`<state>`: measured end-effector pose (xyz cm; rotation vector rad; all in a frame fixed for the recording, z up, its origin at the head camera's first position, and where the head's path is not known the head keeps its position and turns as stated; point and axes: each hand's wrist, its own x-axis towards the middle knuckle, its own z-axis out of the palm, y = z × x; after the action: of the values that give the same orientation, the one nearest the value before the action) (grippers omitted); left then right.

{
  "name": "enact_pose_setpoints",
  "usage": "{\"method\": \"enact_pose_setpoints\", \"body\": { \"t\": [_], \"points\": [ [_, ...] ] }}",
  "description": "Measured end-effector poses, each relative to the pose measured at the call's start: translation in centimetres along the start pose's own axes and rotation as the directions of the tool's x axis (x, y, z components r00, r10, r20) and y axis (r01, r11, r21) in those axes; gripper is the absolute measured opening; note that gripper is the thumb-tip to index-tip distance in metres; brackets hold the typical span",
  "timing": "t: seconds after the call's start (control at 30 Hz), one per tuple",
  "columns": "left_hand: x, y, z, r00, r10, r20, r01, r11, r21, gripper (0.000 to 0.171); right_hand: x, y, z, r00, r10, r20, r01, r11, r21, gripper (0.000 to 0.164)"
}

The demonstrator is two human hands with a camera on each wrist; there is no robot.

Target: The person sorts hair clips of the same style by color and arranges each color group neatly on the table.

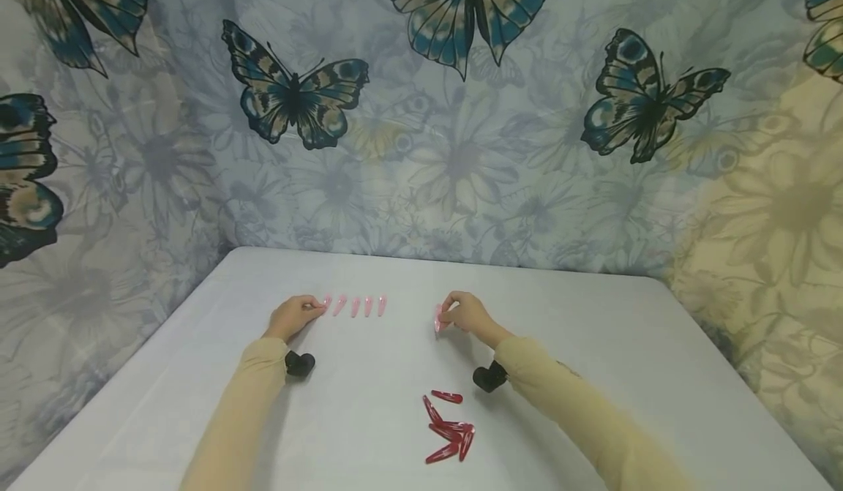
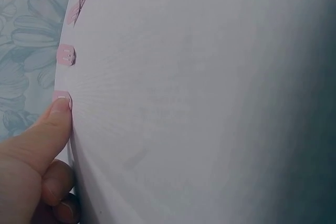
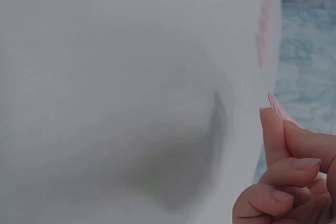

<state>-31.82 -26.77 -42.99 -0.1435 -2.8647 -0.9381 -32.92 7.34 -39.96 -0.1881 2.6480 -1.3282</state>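
At the left end of a row of pink snap hair clips, my left hand pinches the outermost pink hair clip. In the left wrist view its thumb lies over that clip's near end. My right hand holds another pink hair clip between thumb and fingertip, to the right of the row and raised off the table. The right wrist view shows this clip sticking out past the fingertips, its other end hidden by the hand. Several dark red hair clips lie in a loose pile nearer the front.
A white-covered table bears everything. Behind it hangs a butterfly-and-flower printed cloth. A black heart-shaped piece sits at the left wrist, and a similar one at the right wrist.
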Motion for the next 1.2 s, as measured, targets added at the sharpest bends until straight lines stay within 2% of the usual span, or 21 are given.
{"method": "enact_pose_setpoints", "body": {
  "t": [0.1, 0.27, 0.37, 0.5, 0.7, 0.83, 1.03, 1.07, 1.2],
  "points": [
    [0.0, 0.1, -0.1, 1.000, -0.009, -0.008, 0.009, 1.000, 0.002, 0.017, 1.3, -0.9, 0.8, 0.999, -0.010, -0.031, 0.011, 0.999, 0.050, 0.010],
    [-0.1, 0.1, -0.5, 0.999, -0.033, 0.005, 0.033, 0.999, 0.001, 0.017, 3.0, -2.0, 2.5, 1.000, -0.016, -0.011, 0.017, 0.997, 0.075, 0.010],
    [0.0, -0.2, -0.2, 0.999, -0.033, 0.014, 0.033, 0.999, -0.010, 0.017, 3.5, -2.1, 3.2, 1.000, -0.014, -0.010, 0.015, 0.997, 0.079, 0.010],
    [0.2, -0.6, 0.4, 1.000, -0.026, 0.013, 0.026, 1.000, -0.017, 0.017, 3.7, -2.0, 3.4, 0.999, -0.031, -0.020, 0.033, 0.997, 0.069, 0.009],
    [0.3, 0.0, 0.3, 1.000, -0.016, 0.013, 0.016, 1.000, -0.001, 0.016, 3.9, -1.9, 3.1, 0.998, -0.050, -0.035, 0.052, 0.997, 0.052, 0.006],
    [0.4, 0.5, 0.2, 1.000, -0.017, 0.015, 0.017, 1.000, 0.001, 0.016, 4.5, -1.8, 3.1, 0.999, -0.023, -0.041, 0.025, 0.999, 0.047, 0.008],
    [0.2, 0.2, 0.2, 0.999, -0.033, 0.030, 0.033, 0.999, -0.004, 0.016, 6.8, -0.8, 4.8, 0.999, 0.034, -0.023, -0.034, 0.999, 0.014, 0.013],
    [0.2, 0.1, 0.2, 0.999, -0.037, 0.034, 0.037, 0.999, -0.002, 0.016, 8.0, 0.4, 5.4, 1.000, -0.016, -0.025, 0.017, 0.999, 0.035, 0.014],
    [0.1, 0.0, 0.2, 0.998, -0.049, 0.037, 0.049, 0.999, -0.004, 0.016, 8.9, 0.2, 6.3, 1.000, -0.010, -0.017, 0.010, 0.999, 0.034, 0.013]
  ]
}}
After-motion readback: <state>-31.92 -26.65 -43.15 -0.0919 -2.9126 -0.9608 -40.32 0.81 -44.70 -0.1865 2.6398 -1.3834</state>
